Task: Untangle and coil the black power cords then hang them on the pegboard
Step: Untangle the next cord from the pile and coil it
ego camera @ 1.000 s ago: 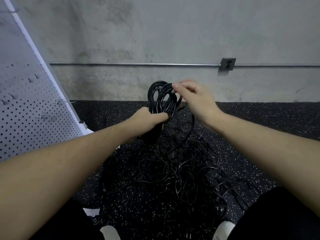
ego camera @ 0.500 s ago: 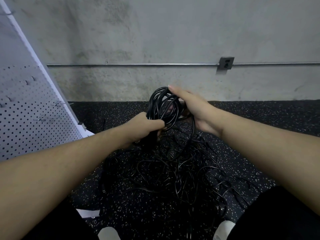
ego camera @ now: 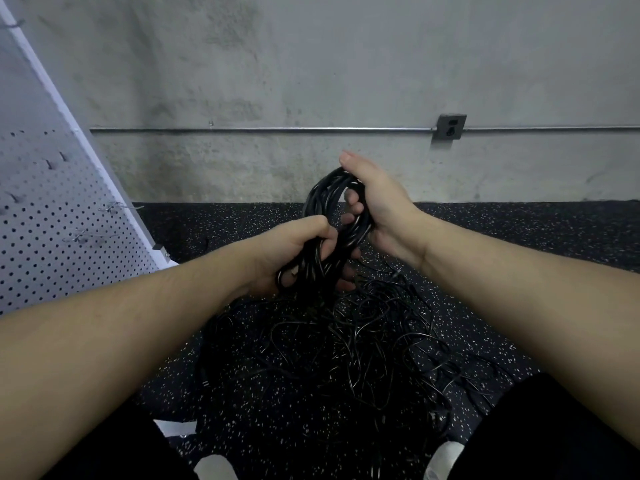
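Note:
A coil of black power cord [ego camera: 327,216] stands upright between my hands, above the floor. My left hand [ego camera: 294,258] grips the coil's lower part, fingers curled round the strands. My right hand [ego camera: 377,209] wraps round the coil's upper right side, thumb on top and fingers through the loop. Below them a tangled heap of black cords [ego camera: 346,348] spreads over the floor. The white pegboard [ego camera: 52,230] leans at the left, with several metal hooks [ego camera: 117,206] sticking out of it.
A grey concrete wall stands ahead with a metal conduit [ego camera: 259,129] and an outlet box [ego camera: 450,127]. The floor is black speckled rubber [ego camera: 519,244]. My dark-clad knees and white shoe tips [ego camera: 443,459] lie at the bottom edge.
My right hand has gone from pinching the coil's top to wrapping round its upper right side. The coil has shifted slightly right and leans more. My left hand keeps its grip.

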`<state>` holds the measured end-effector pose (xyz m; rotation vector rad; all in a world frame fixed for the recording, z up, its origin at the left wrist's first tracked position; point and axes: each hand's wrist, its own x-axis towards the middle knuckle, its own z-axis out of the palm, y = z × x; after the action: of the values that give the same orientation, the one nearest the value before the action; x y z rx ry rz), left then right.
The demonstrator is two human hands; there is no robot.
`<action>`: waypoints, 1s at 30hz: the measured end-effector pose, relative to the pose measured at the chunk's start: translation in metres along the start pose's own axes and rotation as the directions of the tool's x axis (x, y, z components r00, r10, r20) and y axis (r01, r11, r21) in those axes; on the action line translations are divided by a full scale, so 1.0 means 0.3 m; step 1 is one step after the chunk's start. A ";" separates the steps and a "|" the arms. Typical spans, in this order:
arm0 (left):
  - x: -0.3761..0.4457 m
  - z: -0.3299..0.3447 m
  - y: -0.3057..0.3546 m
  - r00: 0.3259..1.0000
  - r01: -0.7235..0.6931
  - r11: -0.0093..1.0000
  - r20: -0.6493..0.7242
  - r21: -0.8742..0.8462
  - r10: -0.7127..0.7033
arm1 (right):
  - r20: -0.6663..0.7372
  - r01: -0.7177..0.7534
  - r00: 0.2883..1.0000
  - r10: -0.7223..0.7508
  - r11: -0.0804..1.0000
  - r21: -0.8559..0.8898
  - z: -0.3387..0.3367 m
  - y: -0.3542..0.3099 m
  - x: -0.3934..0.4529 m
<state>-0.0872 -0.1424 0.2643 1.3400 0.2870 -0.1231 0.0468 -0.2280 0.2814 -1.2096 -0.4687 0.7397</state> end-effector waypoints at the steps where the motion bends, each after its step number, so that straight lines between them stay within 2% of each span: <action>1: 0.003 -0.009 -0.003 1.000 0.006 1.000 -0.030 0.018 -0.006 | -0.006 0.007 1.000 -0.007 1.000 -0.027 0.007 0.000 0.003; 4: -0.002 -0.018 -0.008 0.992 0.014 0.990 -0.126 0.142 0.004 | 0.015 -0.028 0.999 0.028 0.999 -0.032 0.001 0.007 0.009; 7: -0.010 -0.021 -0.011 0.978 -0.014 0.986 -0.205 0.164 0.048 | 0.107 -0.157 0.982 0.158 0.987 -0.017 -0.046 0.037 0.009; 10: -0.004 -0.026 0.003 0.955 -0.104 0.991 -0.270 0.087 0.124 | 0.248 -0.241 0.918 0.309 0.932 -0.270 -0.062 0.102 -0.015; 13: 0.002 -0.049 0.025 0.956 -0.137 0.990 -0.265 -0.023 0.126 | 0.407 -0.131 0.803 0.436 0.794 -0.593 -0.047 0.144 -0.050; 15: 0.009 -0.071 0.031 0.933 -0.185 0.981 -0.324 -0.055 0.158 | 0.500 -0.062 0.722 0.477 0.765 -0.641 -0.037 0.145 -0.060; 18: 0.021 -0.092 0.039 0.892 -0.246 0.966 -0.409 -0.076 0.195 | 0.474 -0.101 0.751 0.459 0.789 -0.606 -0.041 0.118 -0.054; 19: 0.023 -0.095 0.047 0.878 -0.254 0.966 -0.431 -0.055 0.206 | 0.451 -0.085 0.759 0.469 0.759 -0.646 -0.048 0.113 -0.053; 20: 0.020 -0.100 0.058 0.864 -0.250 0.968 -0.459 -0.032 0.208 | 0.431 -0.031 0.754 0.496 0.682 -0.731 -0.062 0.109 -0.052; 22: 0.014 -0.123 0.075 0.823 -0.240 0.971 -0.527 0.018 0.213 | 0.372 0.087 0.709 0.599 0.449 -0.889 -0.098 0.111 -0.061; 23: 0.007 -0.139 0.080 0.801 -0.229 0.973 -0.561 0.037 0.210 | 0.329 0.092 0.705 0.629 0.379 -0.921 -0.118 0.111 -0.064; 24: -0.003 -0.152 0.079 0.777 -0.214 0.975 -0.594 0.065 0.210 | 0.304 0.066 0.727 0.616 0.378 -0.924 -0.138 0.107 -0.061; 26: -0.019 -0.178 0.058 0.747 -0.130 0.978 -0.633 0.164 0.205 | 0.319 0.008 0.796 0.515 0.518 -0.855 -0.158 0.093 -0.043; 28: -0.033 -0.189 0.032 0.754 -0.022 0.959 -0.625 0.284 0.202 | 0.357 -0.006 0.837 0.414 0.661 -0.751 -0.146 0.071 -0.028; 30: -0.029 -0.200 0.014 0.764 0.061 0.938 -0.621 0.342 0.177 | 0.394 -0.006 0.845 0.362 0.743 -0.669 -0.120 0.060 -0.025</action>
<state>-0.1024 -0.0840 0.2588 1.7157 0.8420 0.3781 0.0618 -0.2543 0.2537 -1.7376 -1.1249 1.1404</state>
